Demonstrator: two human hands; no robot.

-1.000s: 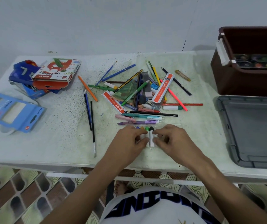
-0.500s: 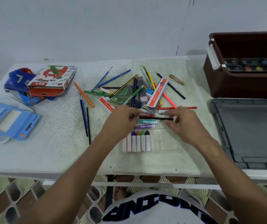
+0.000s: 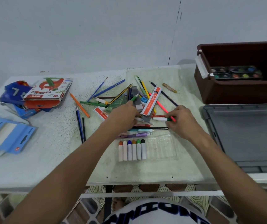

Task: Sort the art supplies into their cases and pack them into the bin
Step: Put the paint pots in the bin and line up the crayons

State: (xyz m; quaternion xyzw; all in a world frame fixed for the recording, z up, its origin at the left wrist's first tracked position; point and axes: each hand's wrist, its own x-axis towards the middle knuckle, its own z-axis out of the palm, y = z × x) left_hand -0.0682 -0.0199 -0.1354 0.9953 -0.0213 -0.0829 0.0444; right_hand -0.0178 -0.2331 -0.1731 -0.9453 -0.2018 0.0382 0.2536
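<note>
**Six crayons in the tray, and both my hands in the pile for more**

Most of the table carries loose supplies, so I work from its near edge, where I can reach everything. At the far right corner stands the brown bin, open and waiting for packed cases; a paint set already lies inside. Its grey lid lies flat along the right edge, out of the way, and is cut off by the frame.

By the left edge sit the empty cases: a blue card pack, partly cut off, and the oil pastel box on top of more blue packaging that I cannot make out clearly.

The clear tray lies close to the near edge in front of me, so each crayon has a short trip. Its left half holds six crayons side by side, tips pointing away; its right half has open slots.

My left hand reaches into the pile; its fingers curl down among the pens, and I cannot tell whether they hold anything. My right hand pinches a white crayon with a green tip, probably next for the tray.
</note>
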